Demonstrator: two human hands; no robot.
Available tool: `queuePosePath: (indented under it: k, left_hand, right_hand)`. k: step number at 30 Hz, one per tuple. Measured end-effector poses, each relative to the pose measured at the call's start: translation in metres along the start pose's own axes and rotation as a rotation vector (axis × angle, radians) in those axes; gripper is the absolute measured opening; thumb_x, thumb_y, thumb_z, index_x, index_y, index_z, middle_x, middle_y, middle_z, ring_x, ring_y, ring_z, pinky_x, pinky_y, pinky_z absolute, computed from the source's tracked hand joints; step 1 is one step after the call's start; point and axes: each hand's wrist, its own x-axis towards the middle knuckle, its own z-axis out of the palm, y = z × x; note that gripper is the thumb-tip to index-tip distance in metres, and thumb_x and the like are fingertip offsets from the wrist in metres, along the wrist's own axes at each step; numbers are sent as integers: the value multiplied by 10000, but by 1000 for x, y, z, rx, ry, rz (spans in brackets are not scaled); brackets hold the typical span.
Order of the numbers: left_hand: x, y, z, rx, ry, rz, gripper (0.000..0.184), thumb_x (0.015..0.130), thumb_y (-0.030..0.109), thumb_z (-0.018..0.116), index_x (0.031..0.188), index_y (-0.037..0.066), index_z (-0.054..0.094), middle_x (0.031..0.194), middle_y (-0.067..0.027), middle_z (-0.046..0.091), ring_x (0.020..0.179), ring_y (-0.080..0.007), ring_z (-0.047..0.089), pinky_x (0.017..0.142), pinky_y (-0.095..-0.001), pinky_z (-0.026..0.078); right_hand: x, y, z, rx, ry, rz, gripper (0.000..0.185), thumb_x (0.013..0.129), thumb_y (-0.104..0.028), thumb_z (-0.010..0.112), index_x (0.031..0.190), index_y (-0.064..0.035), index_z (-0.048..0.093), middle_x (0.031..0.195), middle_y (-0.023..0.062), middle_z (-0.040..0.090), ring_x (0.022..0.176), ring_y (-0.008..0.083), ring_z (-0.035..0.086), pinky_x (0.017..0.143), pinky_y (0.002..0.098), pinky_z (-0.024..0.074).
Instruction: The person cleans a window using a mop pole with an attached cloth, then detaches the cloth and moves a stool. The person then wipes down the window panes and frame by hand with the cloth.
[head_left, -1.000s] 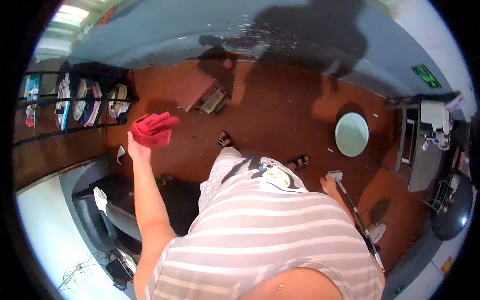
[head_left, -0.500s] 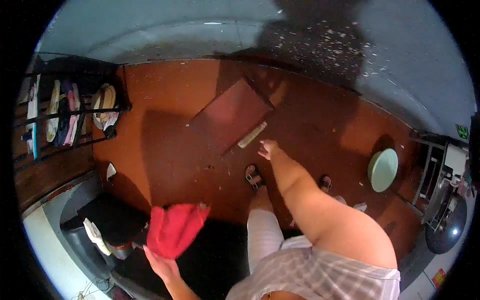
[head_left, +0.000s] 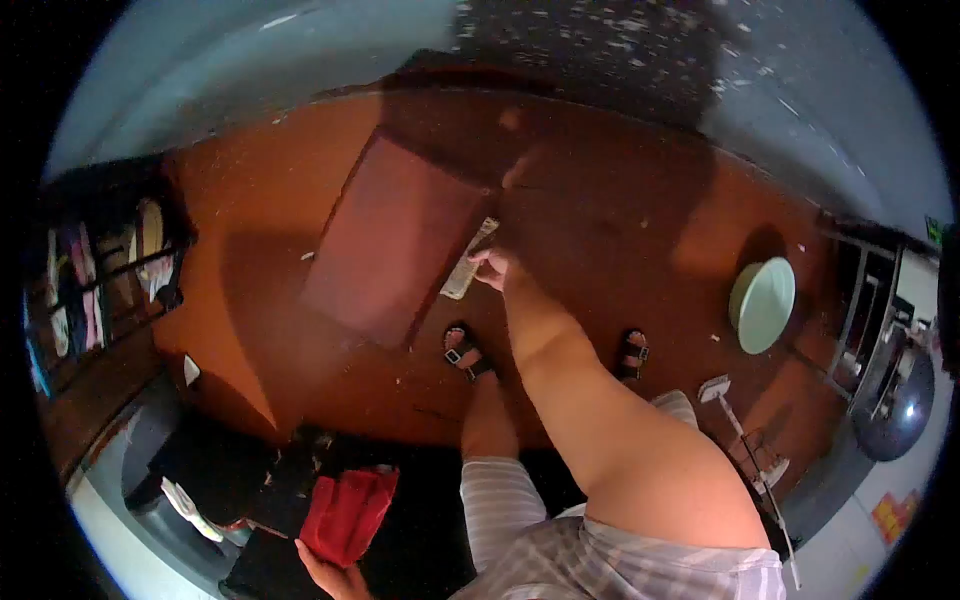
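The left hand [head_left: 332, 580] grips the red cloth [head_left: 348, 515] by its near edge, presumably aside to free the right hand [head_left: 492, 268], whose curled fingers meet the pale strip [head_left: 456, 284] beside the reddish box [head_left: 395, 235], grip indeterminable.

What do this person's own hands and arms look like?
The left hand and right hand wear no gloves. The right arm is uncovered up to a grey-and-white striped top, with no watch or bracelet visible; most of the left arm is out of view.
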Motion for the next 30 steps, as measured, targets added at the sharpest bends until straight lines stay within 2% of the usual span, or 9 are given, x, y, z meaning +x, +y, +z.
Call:
queuePosePath:
  k: [1, 2, 5, 8, 11, 17, 21, 26, 30]
  left_hand:
    - [-7, -2, 5, 36, 24, 30, 561, 860, 422, 490, 1268, 39, 445, 1286, -149, 459, 1139, -348, 438, 910, -484, 368]
    - [-14, -6, 9, 68, 49, 61, 538, 861, 393, 494, 1270, 47, 448, 1281, -151, 462, 1114, -361, 449, 874, -507, 378]
    - [-17, -20, 16, 4, -190, 50, 499, 911, 406, 433, 1237, 28, 441, 1240, -124, 488, 1132, -269, 478, 951, -396, 400]
    - [-59, -31, 64, 19, -300, 50, 493, 904, 403, 453, 1206, 13, 459, 1202, -123, 509, 1082, -263, 511, 905, -391, 439]
    - [-62, -53, 74, 61, -395, 52, 476, 905, 393, 456, 1185, 7, 471, 1188, -118, 521, 1077, -253, 514, 916, -390, 433]
    - [-109, -80, 119, 167, -441, 29, 446, 915, 383, 438, 1167, 19, 486, 1166, -111, 537, 1063, -240, 525, 923, -366, 422]
    - [-115, -84, 125, 209, -450, 24, 433, 917, 381, 435, 1162, 28, 490, 1158, -107, 543, 1066, -234, 523, 920, -357, 419]
    - [-120, -76, 125, 223, -383, 50, 433, 920, 384, 426, 1161, 30, 491, 1159, -104, 543, 1054, -237, 530, 907, -361, 427]
    - [-125, -66, 126, 301, -419, 90, 417, 926, 371, 421, 1134, 22, 514, 1118, -107, 567, 1016, -231, 548, 896, -351, 428]
  right_hand:
    - [37, 10, -47, -6, -102, -74, 436, 675, -48, 707, 1075, -39, 533, 1133, 91, 489, 1089, 233, 439, 933, 355, 369]
    - [15, -12, -58, -125, 90, -38, 451, 670, -57, 713, 1086, -34, 538, 1134, 95, 496, 1092, 236, 440, 926, 354, 374]
    - [-87, -84, -97, -379, 189, 67, 499, 661, -147, 735, 1113, -34, 558, 1171, 106, 521, 1116, 247, 446, 913, 370, 386]
    - [-122, -112, -178, -301, 259, -17, 493, 686, -173, 701, 1132, -37, 541, 1185, 103, 511, 1122, 245, 443, 920, 369, 381]
    - [-146, -124, -248, -178, 328, -90, 490, 711, -199, 666, 1152, -41, 524, 1199, 100, 501, 1128, 244, 439, 927, 367, 376]
    - [-183, -96, -349, 68, 421, -184, 487, 761, -250, 597, 1190, -48, 489, 1227, 94, 482, 1140, 241, 433, 941, 363, 365]
    - [-194, -45, -367, 264, 459, -188, 489, 794, -285, 551, 1216, -52, 467, 1246, 89, 468, 1149, 239, 429, 951, 361, 358]
    - [-195, 16, -346, 481, 484, -164, 495, 836, -328, 494, 1248, -58, 438, 1269, 84, 452, 1159, 236, 423, 963, 358, 350]
    - [-214, 49, -328, 581, 554, -146, 504, 870, -362, 448, 1274, -63, 415, 1288, 80, 439, 1167, 234, 419, 972, 355, 343]
